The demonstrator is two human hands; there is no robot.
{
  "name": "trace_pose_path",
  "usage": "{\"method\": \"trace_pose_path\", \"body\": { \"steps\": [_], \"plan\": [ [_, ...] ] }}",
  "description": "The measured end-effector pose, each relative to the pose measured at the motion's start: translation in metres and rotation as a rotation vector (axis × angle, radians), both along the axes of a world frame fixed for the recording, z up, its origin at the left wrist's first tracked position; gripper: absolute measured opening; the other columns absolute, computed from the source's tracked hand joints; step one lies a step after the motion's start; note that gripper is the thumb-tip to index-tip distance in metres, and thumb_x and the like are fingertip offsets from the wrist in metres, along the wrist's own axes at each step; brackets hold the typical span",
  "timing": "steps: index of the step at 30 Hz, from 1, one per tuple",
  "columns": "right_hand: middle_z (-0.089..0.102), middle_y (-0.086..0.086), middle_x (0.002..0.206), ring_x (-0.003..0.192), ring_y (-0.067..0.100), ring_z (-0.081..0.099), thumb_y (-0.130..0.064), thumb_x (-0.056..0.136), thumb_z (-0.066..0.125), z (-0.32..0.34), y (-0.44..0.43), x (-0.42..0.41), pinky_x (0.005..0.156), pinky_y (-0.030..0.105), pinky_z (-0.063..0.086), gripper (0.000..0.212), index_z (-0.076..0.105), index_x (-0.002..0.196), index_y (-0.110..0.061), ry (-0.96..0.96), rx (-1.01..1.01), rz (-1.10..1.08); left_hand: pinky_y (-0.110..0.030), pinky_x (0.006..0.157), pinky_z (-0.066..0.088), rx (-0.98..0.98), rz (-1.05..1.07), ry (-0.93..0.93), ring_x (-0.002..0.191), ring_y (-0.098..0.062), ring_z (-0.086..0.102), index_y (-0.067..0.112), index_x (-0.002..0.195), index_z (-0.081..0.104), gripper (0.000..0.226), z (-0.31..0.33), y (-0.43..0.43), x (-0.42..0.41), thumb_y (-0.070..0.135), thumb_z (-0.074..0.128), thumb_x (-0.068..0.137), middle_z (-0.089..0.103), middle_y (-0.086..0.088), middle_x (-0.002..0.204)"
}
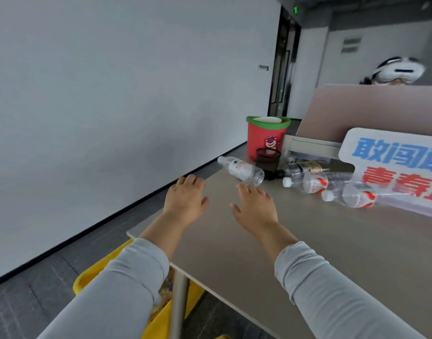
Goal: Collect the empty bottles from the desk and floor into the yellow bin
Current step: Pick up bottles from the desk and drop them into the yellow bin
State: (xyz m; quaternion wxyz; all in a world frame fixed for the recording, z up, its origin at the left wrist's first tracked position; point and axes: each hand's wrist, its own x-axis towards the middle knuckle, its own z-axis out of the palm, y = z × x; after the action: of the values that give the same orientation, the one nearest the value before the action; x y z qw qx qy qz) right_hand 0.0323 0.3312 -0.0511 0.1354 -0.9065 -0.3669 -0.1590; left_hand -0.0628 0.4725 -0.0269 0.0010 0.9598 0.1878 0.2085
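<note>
Bottle lies sideways on the desk; left hand and right hand hover over the desk, fingers spread, empty; yellow bin sits beneath the desk.

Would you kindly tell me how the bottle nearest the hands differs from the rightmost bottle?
The nearest bottle has a white label with a green mark; the rightmost bottle has an orange-and-white one. The nearest lies beside the pen holder, the rightmost beside the sign. Both are clear, white-capped and on their sides.
</note>
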Motion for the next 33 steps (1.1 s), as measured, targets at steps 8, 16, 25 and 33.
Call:
{"method": "trace_pose_path", "body": {
  "steps": [8, 16, 25, 33],
  "plan": [
    [0.047, 0.007, 0.138, 0.127, 0.027, 0.044, -0.036, 0.093, 0.049, 0.004, -0.186, 0.023, 0.104, 0.04, 0.036, 0.054, 0.031, 0.139, -0.016, -0.013, 0.006, -0.329, -0.035, 0.096, 0.039, 0.021, -0.312, 0.052, 0.121, -0.023, 0.043, 0.015, 0.129, 0.045, 0.042, -0.007, -0.151, 0.072, 0.035, 0.049, 0.092, 0.046, -0.004, 0.13],
    [0.05, 0.004, 0.135, 0.123, 0.025, 0.047, -0.038, 0.093, 0.048, 0.0, -0.374, 0.0, 0.104, 0.039, 0.037, 0.049, 0.035, 0.136, -0.018, -0.011, -0.014, -0.699, -0.036, 0.099, 0.037, 0.072, -0.64, 0.082, 0.124, -0.024, 0.041, 0.017, 0.13, 0.043, 0.044, -0.018, -0.324, 0.113, 0.036, 0.049, 0.092, 0.043, -0.005, 0.134],
    [0.047, 0.003, 0.137, 0.127, 0.024, 0.042, -0.033, 0.092, 0.048, -0.019, -0.514, -0.05, 0.106, 0.039, 0.034, 0.048, 0.038, 0.136, -0.018, -0.052, 0.045, -0.987, -0.033, 0.096, 0.039, 0.077, -0.898, 0.064, 0.121, -0.022, 0.042, 0.02, 0.13, 0.043, 0.041, -0.032, -0.474, 0.113, 0.038, 0.046, 0.093, 0.044, -0.002, 0.131],
    [0.063, 0.007, 0.101, 0.094, 0.031, 0.06, -0.029, 0.051, 0.083, -0.033, -0.561, -0.067, 0.079, 0.043, 0.049, 0.06, 0.053, 0.101, -0.013, -0.254, 0.091, -1.181, -0.032, 0.096, 0.037, 0.012, -1.018, 0.012, 0.121, -0.022, 0.042, 0.022, 0.132, 0.044, 0.041, -0.056, -0.547, 0.101, 0.034, 0.045, 0.093, 0.044, 0.0, 0.132]
  ]
}}
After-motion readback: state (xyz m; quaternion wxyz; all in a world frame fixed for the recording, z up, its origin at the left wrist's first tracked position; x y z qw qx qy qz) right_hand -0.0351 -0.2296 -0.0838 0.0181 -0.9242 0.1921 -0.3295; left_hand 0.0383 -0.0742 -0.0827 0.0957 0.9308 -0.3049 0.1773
